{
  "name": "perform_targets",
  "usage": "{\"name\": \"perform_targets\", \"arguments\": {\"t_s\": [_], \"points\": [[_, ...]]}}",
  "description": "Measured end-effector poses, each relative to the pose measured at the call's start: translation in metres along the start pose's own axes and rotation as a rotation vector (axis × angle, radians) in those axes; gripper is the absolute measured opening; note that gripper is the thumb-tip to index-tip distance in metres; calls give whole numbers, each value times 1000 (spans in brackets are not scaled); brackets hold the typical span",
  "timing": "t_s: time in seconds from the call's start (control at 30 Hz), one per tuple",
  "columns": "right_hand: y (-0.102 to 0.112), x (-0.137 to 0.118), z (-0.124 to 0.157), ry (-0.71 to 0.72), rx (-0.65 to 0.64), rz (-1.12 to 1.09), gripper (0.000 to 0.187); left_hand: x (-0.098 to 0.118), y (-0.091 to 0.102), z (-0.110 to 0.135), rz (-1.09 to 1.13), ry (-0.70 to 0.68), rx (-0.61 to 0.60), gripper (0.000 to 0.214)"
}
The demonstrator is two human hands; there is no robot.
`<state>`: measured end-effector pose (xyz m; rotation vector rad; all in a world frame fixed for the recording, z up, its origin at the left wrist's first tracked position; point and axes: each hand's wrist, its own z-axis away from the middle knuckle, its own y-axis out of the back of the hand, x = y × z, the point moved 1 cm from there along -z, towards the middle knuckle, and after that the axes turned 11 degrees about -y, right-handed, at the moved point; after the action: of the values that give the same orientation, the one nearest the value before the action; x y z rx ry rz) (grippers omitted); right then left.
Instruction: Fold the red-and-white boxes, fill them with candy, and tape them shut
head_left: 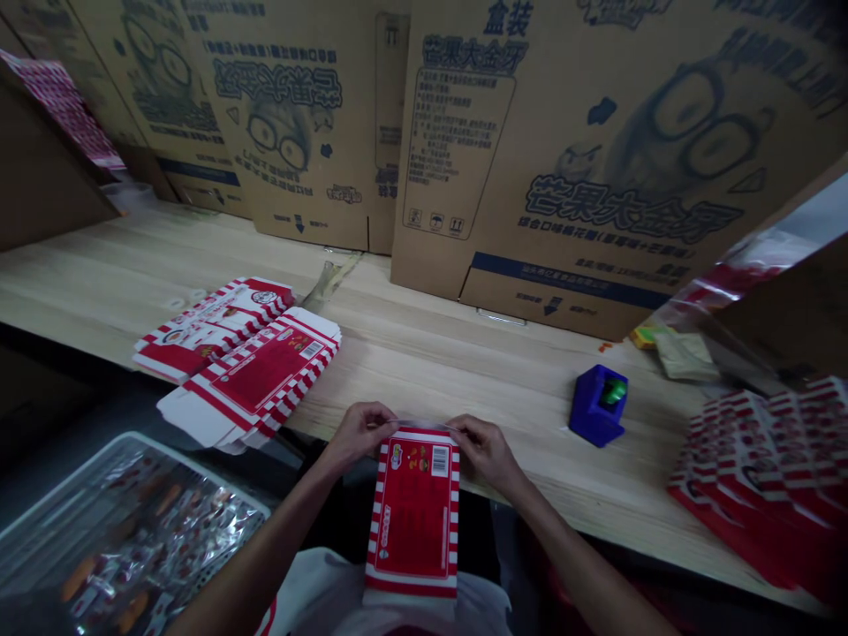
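Note:
A red and white striped carton [417,512] with a barcode lies in front of my body, its far end at the table's edge. Along that far end runs a pale, see-through strip of tape [424,427]. My left hand [363,433] pinches the strip at its left end, beside the carton's corner. At the opposite corner my right hand [487,448] pinches the right end between thumb and fingers. To the right on the table stands a blue tape dispenser [596,406] with a green core.
Two stacks of flat cartons, one striped stack [218,322] and one barcode-side-up stack [265,371], lie left. Below them a clear bin [132,437] holds wrapped pieces. Red striped boxes [761,477] stand at right. Large cardboard boxes [563,177] line the table's back.

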<state>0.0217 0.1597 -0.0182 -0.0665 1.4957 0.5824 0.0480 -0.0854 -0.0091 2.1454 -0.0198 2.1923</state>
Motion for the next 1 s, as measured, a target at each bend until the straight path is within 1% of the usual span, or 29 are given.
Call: {"name": "perform_targets", "arguments": {"t_s": [0.07,0.13,0.2,0.27,0.37,0.43,0.5,0.57,0.63,0.7,0.8,0.87,0.93,1.0], "points": [[-1,-2,4,7,-25,16,23,0,0,2,-36,8,-33,27],[-1,-6,5,29,-24,72,25,-1,0,2,-77,8,-28,30],[2,-13,1,43,-21,179,26,0,-1,1,-109,-9,-40,29],[6,-24,-10,30,-37,307,25,3,-2,-1,-132,-27,-68,32],[9,-47,-33,39,-143,532,17,7,-4,-7,-152,-33,-82,46],[6,-60,-47,93,-238,739,15,7,-6,-12,-159,-29,-76,50],[1,-69,-56,165,-305,928,9,6,-7,-15,-163,-26,-70,52],[-2,-71,-59,229,-345,997,10,5,-7,-16,-160,-24,-65,53],[-1,-69,-58,245,-368,905,13,6,-5,-15,-151,-21,-67,51],[4,-63,-56,194,-383,676,19,9,-3,-14,-140,-18,-72,49],[12,-50,-51,35,-407,303,38,14,0,-12,-120,-12,-92,45],[15,-42,-46,-84,-407,156,46,16,1,-11,-103,-3,-119,39],[13,-35,-41,-174,-403,68,43,15,1,-11,-91,12,-129,30],[11,-30,-38,-222,-367,12,32,14,1,-10,-79,27,-117,27]]}}
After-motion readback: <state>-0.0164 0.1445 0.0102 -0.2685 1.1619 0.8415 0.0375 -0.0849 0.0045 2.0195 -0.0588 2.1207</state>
